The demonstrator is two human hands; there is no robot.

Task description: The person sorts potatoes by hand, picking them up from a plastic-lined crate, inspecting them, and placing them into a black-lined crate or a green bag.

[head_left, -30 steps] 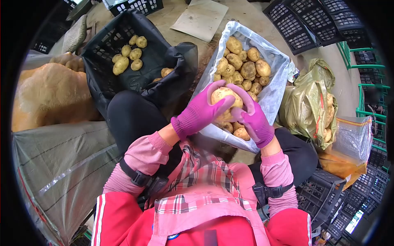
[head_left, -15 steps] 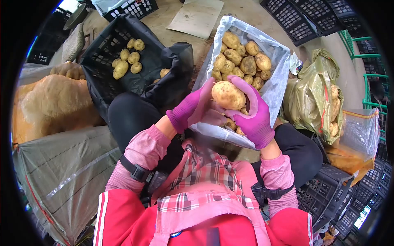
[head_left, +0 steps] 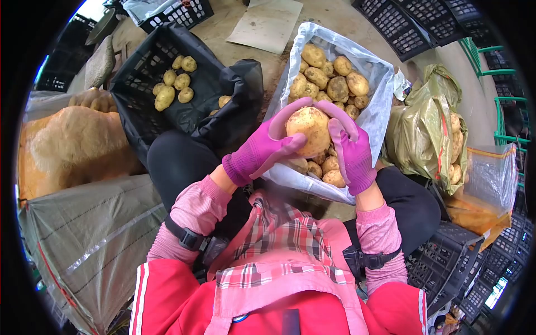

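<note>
Between my two gloved hands is a large pale potato [head_left: 310, 132] with dirt specks, held above a crate lined with whitish plastic [head_left: 375, 124]. My left hand [head_left: 272, 140], in a purple-pink glove, grips the potato from the left, thumb across its lower front. My right hand [head_left: 352, 146], gloved alike, has its fingers against the potato's upper right side. Several potatoes [head_left: 337, 88] fill the lined crate, and more show beneath my hands. Part of that pile is hidden by the gloves.
To the left stands a black-lined crate [head_left: 192, 114] with several smaller potatoes [head_left: 182, 81]. An olive plastic bag [head_left: 420, 129] of potatoes sits at right, with black crates [head_left: 441, 259] below it. A grey-green covered stack [head_left: 92, 229] and an orange mesh sack [head_left: 72, 148] are at far left.
The large potato has been turned more upright between my hands. My left hand has shifted its thumb onto the front, and my right fingers have moved along its right side.
</note>
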